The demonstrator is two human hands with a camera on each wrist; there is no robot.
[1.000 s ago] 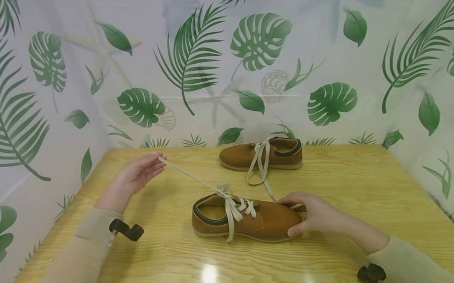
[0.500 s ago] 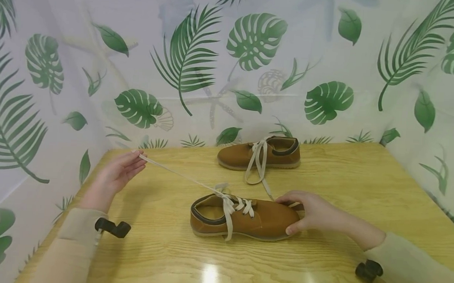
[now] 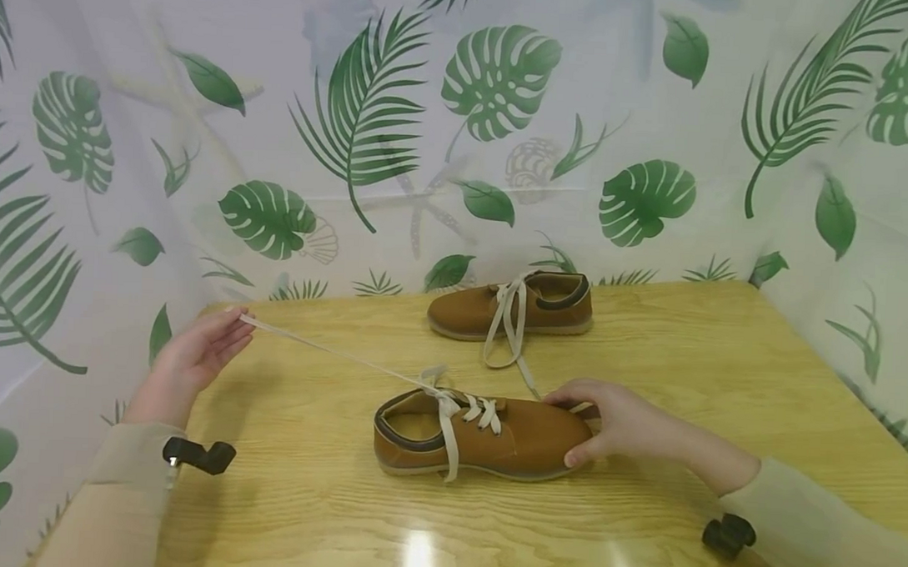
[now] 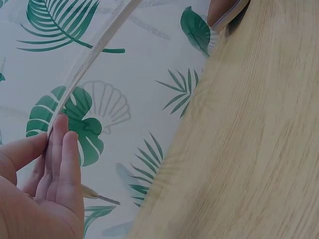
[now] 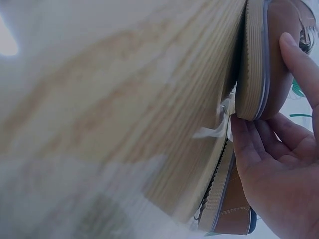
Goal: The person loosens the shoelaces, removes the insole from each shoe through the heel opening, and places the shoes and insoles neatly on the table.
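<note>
While the right hand (image 3: 622, 419) grips the near shoe (image 3: 539, 441) by the toe, thumb on the near side and fingers along the far side, the left hand (image 3: 192, 354) pinches the lace (image 4: 108, 35) between thumb and fingertips, raised above the table (image 3: 303, 512). The near shoe rests sole down between the hands, its long axis running left to right, toe at the right hand, heel toward the left. The right hand is nearer, in contact; the left is well apart from the shoe, joined to it only by the lace. Governing relation, as judged from where I stand: the lace runs nearly straight from the bunch (image 3: 444, 400) over the tongue to the left hand, so pull and hold appear to act from opposite ends. Whether the bunch is knotted cannot be determined. A second end (image 3: 450, 454) hangs down the near side. The far shoe (image 3: 460, 315) stands behind, toe left; its trailing lace (image 3: 522, 315) reaches toward the right fingertips, contact unconfirmed. Markings: no brand, label or writing can be read on either shoe, the wrist mounts (image 3: 218, 458) or the leaf-printed backdrop (image 3: 611, 72).
</note>
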